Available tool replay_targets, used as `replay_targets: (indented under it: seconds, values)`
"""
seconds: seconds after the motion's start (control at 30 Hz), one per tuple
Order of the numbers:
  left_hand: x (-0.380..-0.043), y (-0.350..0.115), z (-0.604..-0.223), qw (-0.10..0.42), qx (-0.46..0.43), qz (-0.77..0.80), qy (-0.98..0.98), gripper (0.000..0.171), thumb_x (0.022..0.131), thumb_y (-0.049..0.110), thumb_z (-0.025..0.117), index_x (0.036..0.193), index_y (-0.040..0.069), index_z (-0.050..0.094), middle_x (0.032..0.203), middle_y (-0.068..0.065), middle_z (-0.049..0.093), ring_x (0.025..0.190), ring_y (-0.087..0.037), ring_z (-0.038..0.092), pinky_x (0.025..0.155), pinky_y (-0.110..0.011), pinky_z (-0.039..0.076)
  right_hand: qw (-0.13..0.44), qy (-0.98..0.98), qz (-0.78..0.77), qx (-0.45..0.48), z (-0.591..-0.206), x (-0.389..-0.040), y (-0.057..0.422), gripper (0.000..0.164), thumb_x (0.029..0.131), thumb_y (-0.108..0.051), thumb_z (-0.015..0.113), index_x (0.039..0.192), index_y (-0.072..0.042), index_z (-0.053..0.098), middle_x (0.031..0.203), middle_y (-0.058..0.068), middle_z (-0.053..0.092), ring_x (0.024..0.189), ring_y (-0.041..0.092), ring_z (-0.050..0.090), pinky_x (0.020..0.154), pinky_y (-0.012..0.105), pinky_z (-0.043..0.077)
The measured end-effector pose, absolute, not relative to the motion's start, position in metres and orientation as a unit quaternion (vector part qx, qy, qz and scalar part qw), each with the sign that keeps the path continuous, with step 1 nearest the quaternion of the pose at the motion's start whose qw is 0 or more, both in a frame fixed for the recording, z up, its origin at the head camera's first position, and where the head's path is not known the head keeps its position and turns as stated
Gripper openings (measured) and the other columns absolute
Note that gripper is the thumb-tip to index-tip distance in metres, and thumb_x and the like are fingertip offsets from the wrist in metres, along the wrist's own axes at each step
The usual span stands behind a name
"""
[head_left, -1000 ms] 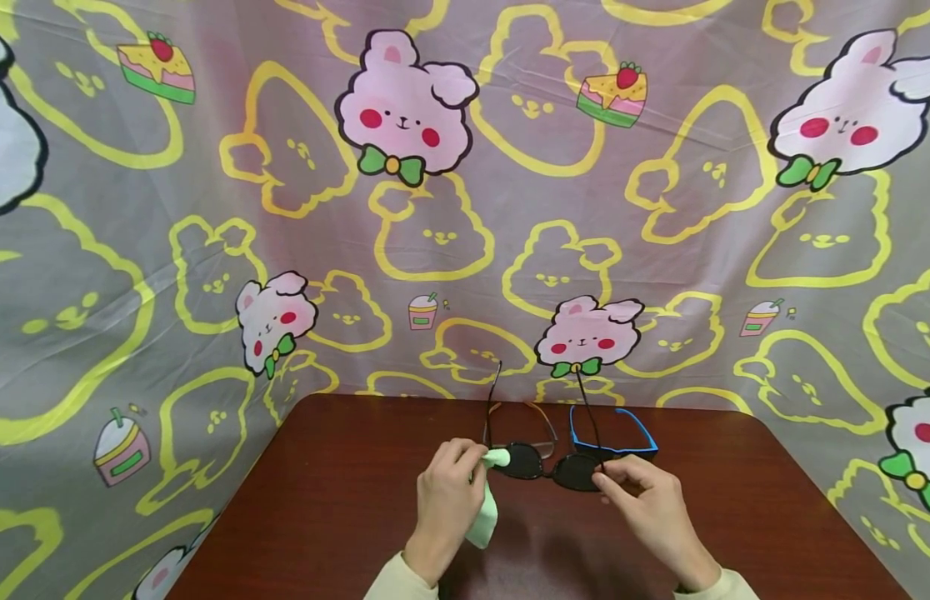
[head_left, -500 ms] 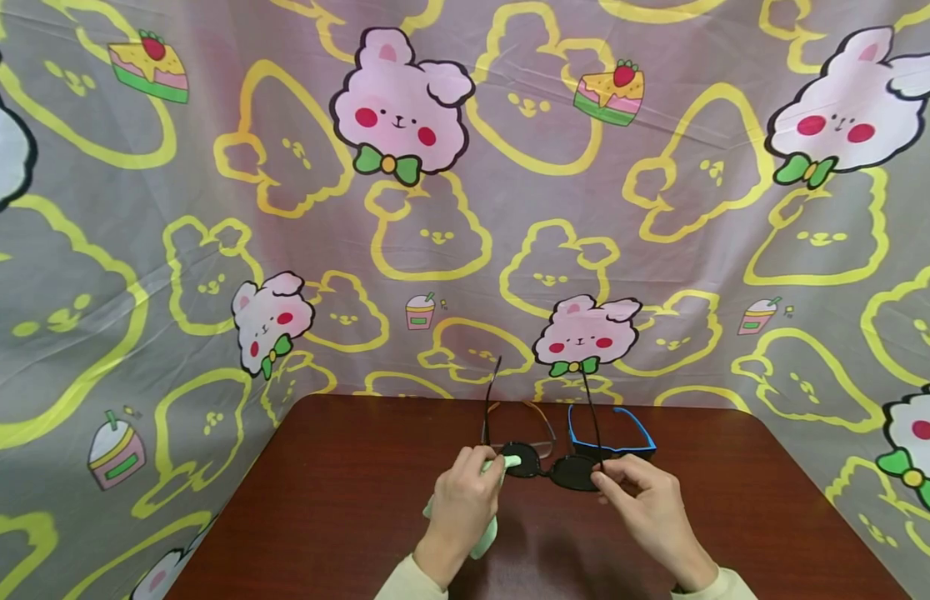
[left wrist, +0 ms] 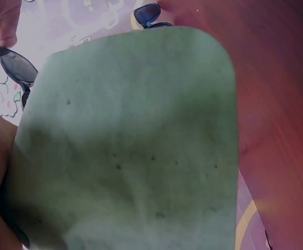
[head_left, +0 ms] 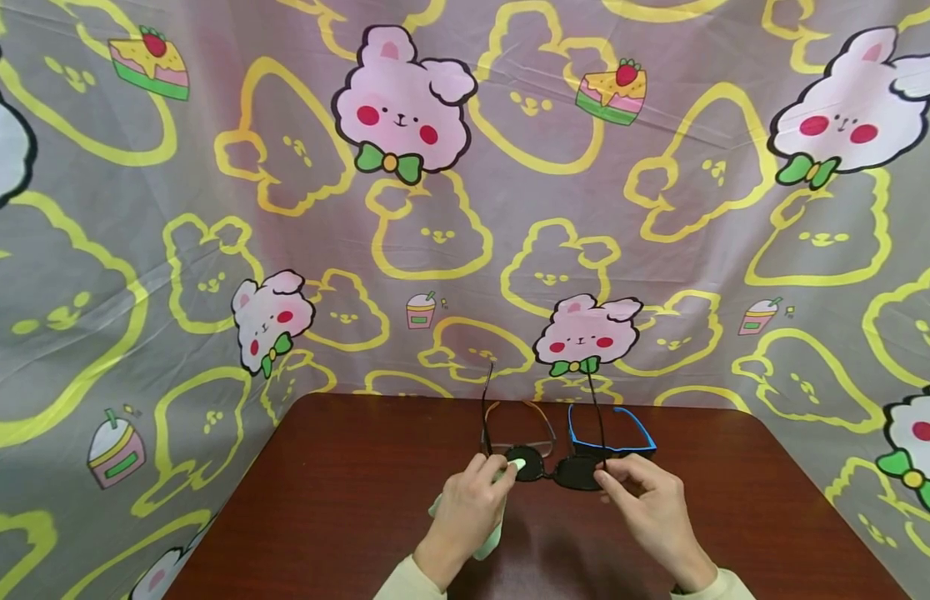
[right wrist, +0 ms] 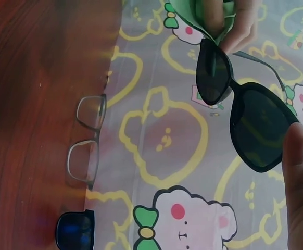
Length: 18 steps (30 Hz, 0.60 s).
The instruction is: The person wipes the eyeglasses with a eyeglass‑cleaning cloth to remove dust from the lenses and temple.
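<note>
Black sunglasses [head_left: 577, 473] — the right hand [head_left: 655, 507] pinches one end in its fingers, the left hand [head_left: 467, 507] clamps its fingers on green cloth [left wrist: 130, 135] touching the other lens [right wrist: 210, 78].

Left grip [head_left: 467, 504]: bare hand, back turned up toward the head camera, fingers curled in a hold. Right grip [head_left: 652, 504]: bare hand, thumb [right wrist: 295, 156] and index finger closed in a pinch. Grips apart, roughly level. Left sleeve [head_left: 411, 581] and right sleeve [head_left: 714, 585] slant inward from the lower edge.
</note>
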State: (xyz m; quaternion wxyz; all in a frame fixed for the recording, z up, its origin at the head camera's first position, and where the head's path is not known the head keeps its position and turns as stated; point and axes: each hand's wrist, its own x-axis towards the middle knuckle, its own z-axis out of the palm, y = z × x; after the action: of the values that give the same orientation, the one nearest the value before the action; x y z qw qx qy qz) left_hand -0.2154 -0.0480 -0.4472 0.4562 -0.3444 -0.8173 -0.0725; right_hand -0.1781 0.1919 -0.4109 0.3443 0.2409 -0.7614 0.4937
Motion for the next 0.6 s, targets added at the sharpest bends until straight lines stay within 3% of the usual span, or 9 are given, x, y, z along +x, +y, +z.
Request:
replay_targets:
  seconds: [0.17, 0.33, 0.6]
  values:
    - [-0.217, -0.048, -0.448, 0.472, -0.321, -0.059, -0.819, 0.027, 0.068, 0.006, 0.073, 0.094, 0.012, 0.074, 0.089, -0.001, 0.055, 0.069, -0.013, 0.05, 0.037, -0.02, 0.037, 0.363, -0.759, 0.465, 0.273, -0.426, -0.187, 0.197, 0.032, 0.064, 0.022, 0.073, 0.084, -0.002, 0.07, 0.077, 0.003, 0.065, 0.056, 0.009, 0.062, 0.049, 0.016, 0.047]
    - [-0.218, -0.047, -0.45, 0.49, -0.297, -0.059, -0.818, 0.032, 0.061, 0.002, 0.073, 0.092, 0.012, 0.073, 0.088, -0.001, 0.059, 0.068, -0.015, 0.05, 0.038, -0.021, 0.037, 0.399, -0.731, 0.446, 0.327, -0.429, -0.191, 0.196, 0.039, 0.056, 0.025, 0.073, 0.082, -0.004, 0.07, 0.076, 0.003, 0.064, 0.059, 0.004, 0.06, 0.048, 0.014, 0.046]
    - [-0.215, -0.048, -0.454, 0.441, -0.336, -0.086, -0.827, 0.032, 0.069, 0.008, 0.075, 0.101, 0.01, 0.071, 0.096, -0.002, 0.059, 0.075, -0.013, 0.053, 0.042, -0.019, 0.041, 0.411, -0.719, 0.452, 0.331, -0.43, -0.192, 0.197, 0.04, 0.055, 0.027, 0.072, 0.084, -0.001, 0.071, 0.078, 0.006, 0.064, 0.06, 0.006, 0.061, 0.051, 0.015, 0.048]
